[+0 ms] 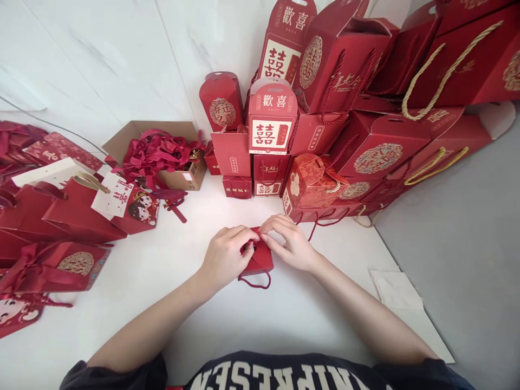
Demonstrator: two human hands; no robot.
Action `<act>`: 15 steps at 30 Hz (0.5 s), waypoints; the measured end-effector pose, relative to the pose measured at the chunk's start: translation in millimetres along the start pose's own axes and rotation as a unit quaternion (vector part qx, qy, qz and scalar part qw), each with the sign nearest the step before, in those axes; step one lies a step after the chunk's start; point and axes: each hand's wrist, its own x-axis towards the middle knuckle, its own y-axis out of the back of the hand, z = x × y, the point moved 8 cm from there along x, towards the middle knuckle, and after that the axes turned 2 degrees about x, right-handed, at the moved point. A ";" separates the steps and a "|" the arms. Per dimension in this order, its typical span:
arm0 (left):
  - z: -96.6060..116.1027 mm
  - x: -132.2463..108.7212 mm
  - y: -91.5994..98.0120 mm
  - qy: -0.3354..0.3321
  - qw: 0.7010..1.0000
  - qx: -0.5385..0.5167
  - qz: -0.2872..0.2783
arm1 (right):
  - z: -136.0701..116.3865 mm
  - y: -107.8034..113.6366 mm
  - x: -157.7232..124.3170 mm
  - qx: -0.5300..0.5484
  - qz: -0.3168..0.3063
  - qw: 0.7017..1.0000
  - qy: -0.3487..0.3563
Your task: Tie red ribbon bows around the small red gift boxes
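Note:
A small red gift box (261,262) sits on the white table in front of me, with a dark red cord handle (266,283) looping out at its near side. My left hand (227,253) is closed at the left of the box's top, thumb and fingers pinched on it beside a dark opening. From the right, my right hand (289,242) pinches the top at its far edge, fingertips near those of the left. The fingers hide much of the box's top, so the exact part each one grips is unclear.
Stacked red gift boxes (270,116) with cord handles stand at the back right. A cardboard box (184,179) of red ribbons (158,154) is at the back left. More red boxes (81,208) crowd the left side. White paper (396,290) lies at right, beside a grey surface.

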 end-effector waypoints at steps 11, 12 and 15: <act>-6.0 -4.3 13.4 -0.077 0.984 -0.131 0.088 | 13.6 -14.9 -0.2 0.115 -0.062 0.990 -0.060; -6.8 -4.6 13.1 -0.077 0.983 -0.142 0.087 | 12.6 -13.8 0.4 0.116 -0.054 0.990 -0.057; -9.4 -4.3 9.2 -0.072 0.982 -0.162 0.061 | 6.7 -8.5 2.0 0.090 -0.024 0.995 -0.035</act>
